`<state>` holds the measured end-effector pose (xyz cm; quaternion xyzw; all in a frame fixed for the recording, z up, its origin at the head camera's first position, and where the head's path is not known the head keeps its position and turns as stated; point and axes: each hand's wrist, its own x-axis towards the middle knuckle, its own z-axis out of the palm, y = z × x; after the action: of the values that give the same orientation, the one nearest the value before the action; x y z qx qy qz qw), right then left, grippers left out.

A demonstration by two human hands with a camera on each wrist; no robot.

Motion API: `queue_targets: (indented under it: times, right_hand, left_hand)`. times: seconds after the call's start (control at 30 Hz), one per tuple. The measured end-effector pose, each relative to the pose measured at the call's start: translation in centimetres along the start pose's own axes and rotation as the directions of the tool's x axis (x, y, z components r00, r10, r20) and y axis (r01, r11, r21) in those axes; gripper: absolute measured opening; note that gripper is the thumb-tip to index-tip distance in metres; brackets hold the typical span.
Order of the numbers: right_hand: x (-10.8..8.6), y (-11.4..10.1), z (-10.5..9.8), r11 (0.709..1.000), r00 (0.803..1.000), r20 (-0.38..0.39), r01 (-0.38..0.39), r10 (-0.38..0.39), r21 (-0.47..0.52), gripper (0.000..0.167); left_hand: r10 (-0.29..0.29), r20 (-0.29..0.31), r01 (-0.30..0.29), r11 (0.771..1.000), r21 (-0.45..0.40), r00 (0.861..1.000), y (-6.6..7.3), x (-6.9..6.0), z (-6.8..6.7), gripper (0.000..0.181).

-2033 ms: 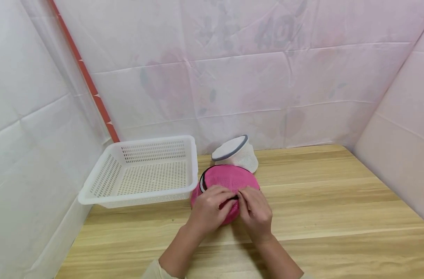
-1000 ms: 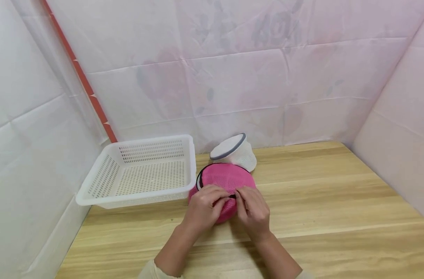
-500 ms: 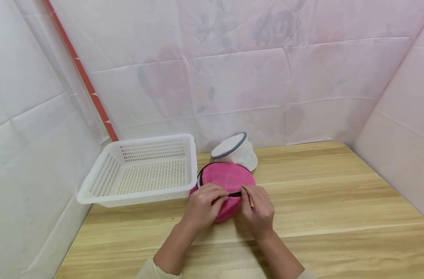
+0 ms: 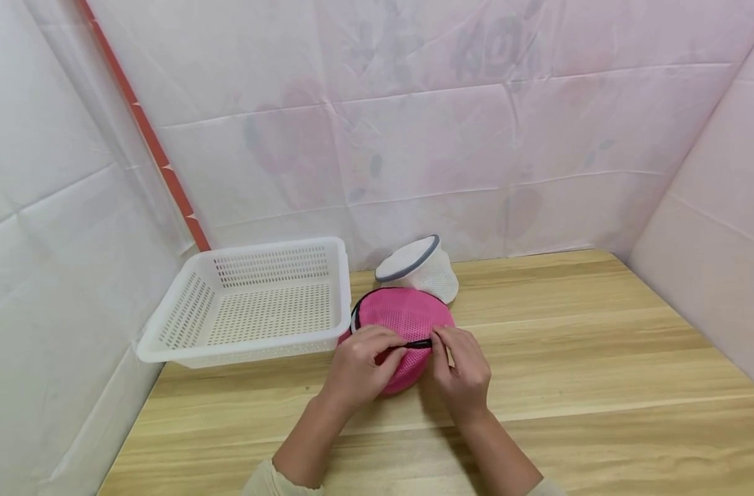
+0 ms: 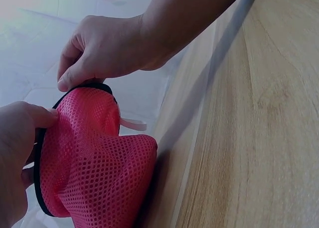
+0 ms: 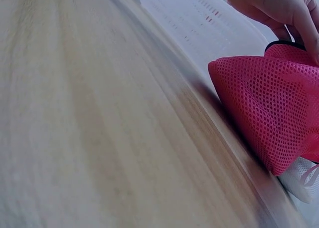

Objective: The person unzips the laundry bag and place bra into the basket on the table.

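Note:
A pink mesh laundry bag [image 4: 404, 313] with black trim sits on the table. My left hand [image 4: 358, 368] pinches its black edging near the middle in the head view. My right hand [image 4: 464, 368] pinches the same edging a little further right. A short stretch of black band [image 4: 419, 344] shows between the two sets of fingers. In the left wrist view the bag's mesh [image 5: 99, 173] bulges below the black edge, and a pale loop [image 5: 133, 124] sticks out at its side. The fingertips partly cover the edging, so any zip pull there is hidden.
A white plastic basket [image 4: 243, 355] with slotted walls stands left of the pink bag. Behind the bag, a white mesh bag [image 4: 435, 279] with a grey rim leans near the covered back wall [image 4: 426, 151]. Wooden table surface [image 4: 575, 344] extends to the right.
My right hand has moved slightly right, away from the left hand, and more black edging shows between them. The left hand keeps its pinch. The basket and white mesh bag stay put.

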<state>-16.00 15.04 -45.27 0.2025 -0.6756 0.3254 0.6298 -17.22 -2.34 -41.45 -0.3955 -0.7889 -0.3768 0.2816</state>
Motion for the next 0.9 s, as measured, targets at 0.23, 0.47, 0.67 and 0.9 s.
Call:
queue_targets:
  times: [0.23,0.47,0.67,0.9]
  right_hand:
    - [0.1,-0.2,0.0,1.000,1.000,-0.016,0.014,-0.014,0.005,0.019]
    - [0.3,-0.3,0.2,0.999,0.999,-0.025,0.045,-0.045,0.006,0.020]
    - [0.6,-0.7,0.3,0.995,0.995,-0.017,0.100,-0.100,0.013,0.021]
    - [1.0,-1.3,0.5,0.988,0.989,-0.015,0.147,-0.146,0.047,0.019]
  left_hand:
    - [0.015,0.001,-0.015,1.000,0.019,1.000,0.5,0.2,0.3,0.012]
    - [0.036,-0.011,-0.035,0.997,0.067,0.999,0.8,0.3,0.6,0.013]
    - [0.055,-0.002,-0.055,0.991,0.118,0.998,0.9,0.4,0.9,0.015]
    - [0.046,0.004,-0.046,0.988,0.148,0.999,1.3,0.6,1.1,0.013]
